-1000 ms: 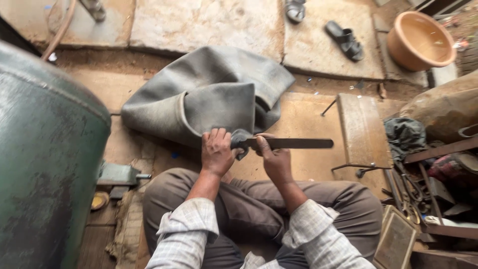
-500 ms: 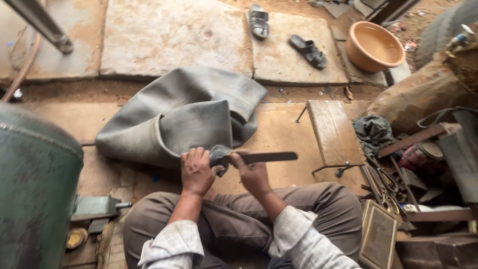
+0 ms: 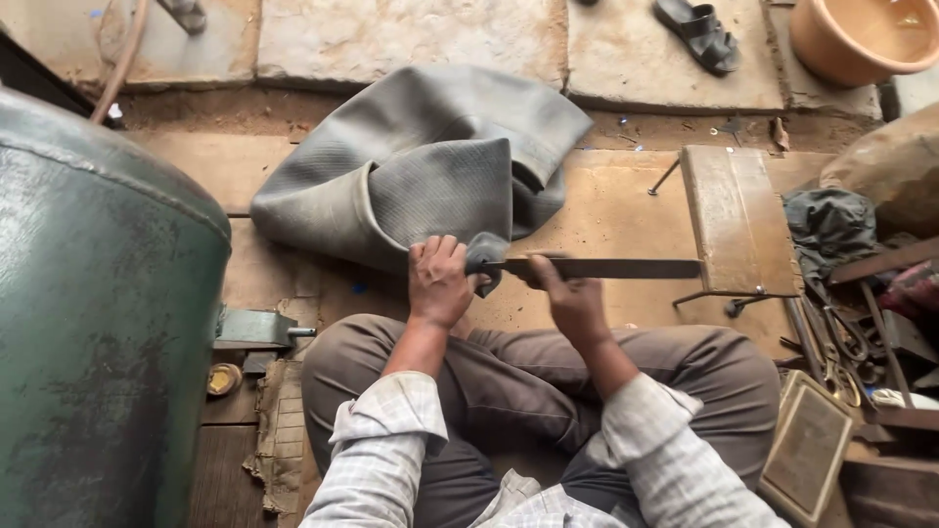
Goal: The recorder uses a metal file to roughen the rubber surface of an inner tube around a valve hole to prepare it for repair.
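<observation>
The left hand (image 3: 440, 284) has its fingers clamped on a fold of the grey rubber inner tube (image 3: 430, 166); the right hand (image 3: 577, 305) grips a long flat metal file (image 3: 606, 267), probably resting on the rubber.

Grey rubber, brown trousers, green tank

The folded rubber tube (image 3: 430, 166) is grey with a fine ribbed pattern, and the flat file (image 3: 606, 267) is dark grey. The trousers (image 3: 509, 376) are brown; the shirt sleeves (image 3: 381, 440) are white with thin grey checks. The big tank (image 3: 98, 313) is dark green with worn patches, the basin (image 3: 861, 39) orange, the sandal (image 3: 696, 31) black.
</observation>
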